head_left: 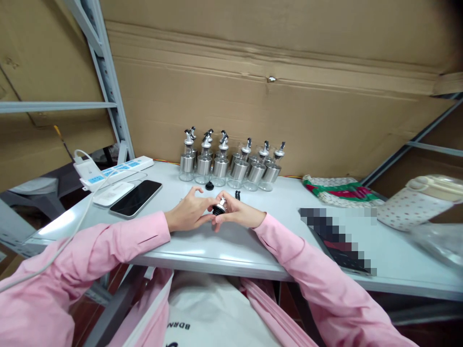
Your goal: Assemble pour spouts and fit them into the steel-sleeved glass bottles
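Observation:
A bottle pour spout (219,208) with a silvery top and a black ribbed stopper is between both hands, above the table near its front edge. My right hand (240,212) is closed around it from the right. From the left, my left hand (188,210) has its thumb and a finger closed at the black stopper; another finger is raised and bent. Just beyond the hands, a black ribbed stopper (209,185) stands on the table. Small black spout pieces (238,195) lie behind my right hand.
Several glass bottles (220,166) with steel bands and spouts stand in rows at the back, before cardboard. A phone (136,198), a white charger box (113,193) and a power strip (119,171) are left. Right are patterned cloth (343,191), a dotted container (412,202) and a dark, pixelated item.

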`<move>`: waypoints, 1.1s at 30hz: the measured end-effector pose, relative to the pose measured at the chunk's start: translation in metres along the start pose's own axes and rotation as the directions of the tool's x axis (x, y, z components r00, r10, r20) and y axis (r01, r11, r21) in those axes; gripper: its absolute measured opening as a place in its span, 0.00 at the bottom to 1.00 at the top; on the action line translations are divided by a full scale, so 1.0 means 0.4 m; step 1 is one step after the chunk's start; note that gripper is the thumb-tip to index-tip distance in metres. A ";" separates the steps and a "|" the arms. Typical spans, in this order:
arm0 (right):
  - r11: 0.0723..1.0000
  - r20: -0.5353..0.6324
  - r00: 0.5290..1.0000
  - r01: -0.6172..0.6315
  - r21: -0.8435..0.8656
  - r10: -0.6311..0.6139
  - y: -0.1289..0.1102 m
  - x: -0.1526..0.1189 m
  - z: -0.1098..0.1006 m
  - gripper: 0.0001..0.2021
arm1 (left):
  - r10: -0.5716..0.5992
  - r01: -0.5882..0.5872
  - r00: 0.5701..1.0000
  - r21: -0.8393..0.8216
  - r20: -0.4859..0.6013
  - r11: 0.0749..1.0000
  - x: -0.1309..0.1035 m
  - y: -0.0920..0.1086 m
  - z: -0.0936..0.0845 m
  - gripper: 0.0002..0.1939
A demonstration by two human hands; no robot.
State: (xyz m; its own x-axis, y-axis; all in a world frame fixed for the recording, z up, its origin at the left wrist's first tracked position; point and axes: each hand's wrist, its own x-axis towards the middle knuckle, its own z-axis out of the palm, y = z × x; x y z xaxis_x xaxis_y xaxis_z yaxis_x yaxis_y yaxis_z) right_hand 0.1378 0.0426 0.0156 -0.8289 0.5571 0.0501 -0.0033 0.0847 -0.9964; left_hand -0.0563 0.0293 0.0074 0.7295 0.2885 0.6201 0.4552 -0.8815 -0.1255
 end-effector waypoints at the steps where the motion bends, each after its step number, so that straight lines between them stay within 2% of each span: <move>1: 1.000 -0.004 1.000 0.005 -0.003 -0.005 0.001 0.001 0.000 0.23 | 0.001 -0.001 1.000 -0.006 0.003 1.000 -0.001 0.000 0.001 0.12; 6: 0.998 -0.046 0.998 0.038 -0.041 -0.040 -0.014 0.005 0.006 0.24 | -0.043 0.042 0.999 -0.050 -0.012 0.998 -0.003 0.001 0.009 0.13; 10: 0.946 -0.220 0.964 0.076 -0.314 -0.150 -0.040 -0.001 0.000 0.21 | -0.157 0.148 0.985 -0.116 -0.073 0.982 0.001 0.006 0.007 0.17; 13: 0.896 -0.281 0.928 0.106 -0.430 -0.244 -0.044 -0.006 -0.009 0.21 | -0.208 0.186 0.973 -0.195 -0.098 0.963 0.003 0.011 0.004 0.18; 18: 0.905 -0.287 0.938 0.056 -0.422 -0.192 -0.030 -0.008 -0.011 0.28 | -0.254 0.231 0.967 -0.293 -0.039 0.928 -0.001 0.004 0.011 0.16; 20: 0.893 -0.318 0.928 0.031 -0.450 -0.192 -0.030 -0.010 -0.008 0.30 | -0.297 0.270 0.954 -0.319 -0.039 0.908 -0.002 -0.001 0.016 0.15; 22: 0.868 -0.360 0.904 0.026 -0.496 -0.233 -0.032 -0.011 -0.004 0.27 | -0.363 0.327 0.931 -0.366 -0.033 0.871 -0.001 -0.003 0.020 0.15; 24: 0.855 -0.374 0.886 0.046 -0.517 -0.274 -0.035 -0.011 -0.002 0.20 | -0.439 0.406 0.898 -0.439 0.028 0.801 0.001 0.000 0.021 0.16; 27: 0.881 -0.362 0.894 0.068 -0.469 -0.262 -0.035 -0.009 -0.002 0.14 | -0.495 0.499 0.854 -0.529 0.164 0.686 0.004 0.011 0.018 0.16; 30: 0.924 -0.352 0.916 0.051 -0.379 -0.195 -0.035 -0.008 -0.002 0.15 | -0.484 0.520 0.844 -0.579 0.233 0.628 0.006 0.019 0.013 0.16; 33: 0.936 -0.344 0.922 0.051 -0.349 -0.179 -0.035 -0.007 -0.002 0.16 | -0.475 0.523 0.842 -0.604 0.257 0.601 0.007 0.021 0.009 0.16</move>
State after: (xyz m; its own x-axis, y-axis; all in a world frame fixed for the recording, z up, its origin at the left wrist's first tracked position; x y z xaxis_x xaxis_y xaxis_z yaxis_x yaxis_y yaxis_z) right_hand 0.1406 0.0403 0.0297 -0.5707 0.7827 0.2481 0.1495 0.3962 -0.9059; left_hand -0.0485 0.0240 0.0054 0.5289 0.7575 0.3827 0.3468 -0.6045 0.7171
